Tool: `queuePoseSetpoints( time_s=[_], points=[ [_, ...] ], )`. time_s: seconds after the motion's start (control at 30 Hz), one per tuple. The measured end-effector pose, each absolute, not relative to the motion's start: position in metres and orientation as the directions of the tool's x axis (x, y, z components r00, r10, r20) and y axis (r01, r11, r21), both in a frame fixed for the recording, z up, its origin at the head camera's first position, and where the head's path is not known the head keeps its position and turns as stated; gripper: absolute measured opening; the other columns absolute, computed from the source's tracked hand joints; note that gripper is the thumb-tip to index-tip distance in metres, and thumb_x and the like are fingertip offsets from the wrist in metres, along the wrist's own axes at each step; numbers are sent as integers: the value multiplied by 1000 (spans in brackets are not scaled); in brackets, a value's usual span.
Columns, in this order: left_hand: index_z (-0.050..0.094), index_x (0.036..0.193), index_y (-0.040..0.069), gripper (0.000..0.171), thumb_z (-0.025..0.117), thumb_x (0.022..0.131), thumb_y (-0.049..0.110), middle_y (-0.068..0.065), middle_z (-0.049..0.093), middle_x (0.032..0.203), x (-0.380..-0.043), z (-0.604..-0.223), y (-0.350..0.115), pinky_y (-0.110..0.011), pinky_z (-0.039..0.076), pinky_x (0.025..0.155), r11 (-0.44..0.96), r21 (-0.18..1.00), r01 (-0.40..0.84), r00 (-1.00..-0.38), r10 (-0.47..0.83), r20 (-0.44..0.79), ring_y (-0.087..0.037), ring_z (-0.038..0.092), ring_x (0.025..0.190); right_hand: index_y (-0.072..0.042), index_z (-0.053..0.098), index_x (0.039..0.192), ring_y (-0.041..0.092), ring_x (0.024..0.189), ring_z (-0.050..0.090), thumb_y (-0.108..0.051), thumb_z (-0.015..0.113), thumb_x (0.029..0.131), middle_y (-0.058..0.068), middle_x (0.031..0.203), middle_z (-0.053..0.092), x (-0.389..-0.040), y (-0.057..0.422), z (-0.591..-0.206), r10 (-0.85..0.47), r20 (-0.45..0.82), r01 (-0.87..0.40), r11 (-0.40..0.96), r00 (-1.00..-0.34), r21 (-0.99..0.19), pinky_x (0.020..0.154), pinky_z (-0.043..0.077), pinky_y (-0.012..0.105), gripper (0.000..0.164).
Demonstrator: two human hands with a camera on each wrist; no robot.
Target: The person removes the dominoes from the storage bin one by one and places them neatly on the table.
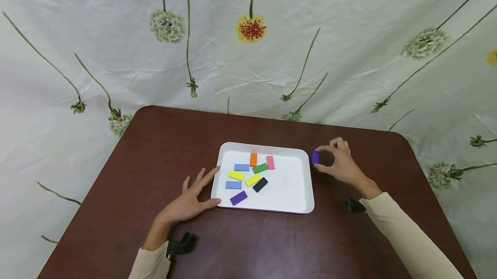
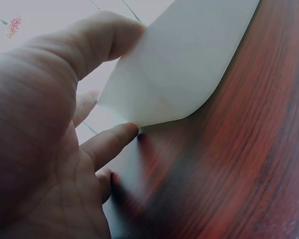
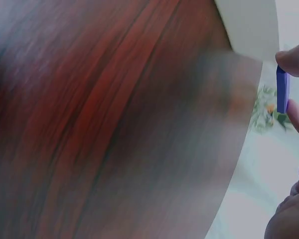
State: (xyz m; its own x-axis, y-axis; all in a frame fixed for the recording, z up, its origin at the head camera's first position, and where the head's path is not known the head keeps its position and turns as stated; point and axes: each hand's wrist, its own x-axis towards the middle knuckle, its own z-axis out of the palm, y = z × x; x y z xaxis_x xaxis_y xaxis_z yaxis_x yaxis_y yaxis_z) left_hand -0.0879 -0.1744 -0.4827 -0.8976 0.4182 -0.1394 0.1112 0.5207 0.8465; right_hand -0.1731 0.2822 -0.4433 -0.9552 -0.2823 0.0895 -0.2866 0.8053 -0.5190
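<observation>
In the head view, my right hand [image 1: 341, 164] pinches a purple block [image 1: 315, 157] between thumb and index finger, just beyond the right rim of a white tray [image 1: 287, 184]. The right wrist view shows this purple block [image 3: 282, 89] held by its two ends. My left hand [image 1: 190, 201] touches the tray's left side, thumb at the near corner and index finger farther along the edge, fingers extended. Inside the tray lie an orange block [image 1: 253, 159], a pink one, a green block [image 1: 260, 168], two blue, two yellow, a black block [image 1: 260, 185] and another purple block [image 1: 238, 198].
The tray stands on a dark reddish-brown wooden table [image 1: 272, 244]. Behind the table hangs a pale cloth [image 1: 217, 63] printed with flowers. A dark wrist device [image 1: 182, 244] sits by the left cuff, another [image 1: 355, 205] by the right.
</observation>
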Motion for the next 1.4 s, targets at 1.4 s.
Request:
queuePoseSetpoints(
  time_s=[1.4],
  points=[
    [25,160,33,89,77,88,40,-14,23,165,-89,-483,-177,-68,-17,113,507,856,104,-901,413,-135,-43,-2,155,-7,70,116,10,63,36,-15,77,89,4,76,46,-178,263,-433,-371,49,-294,642,-927,-708,58,35,26,29]
  ],
)
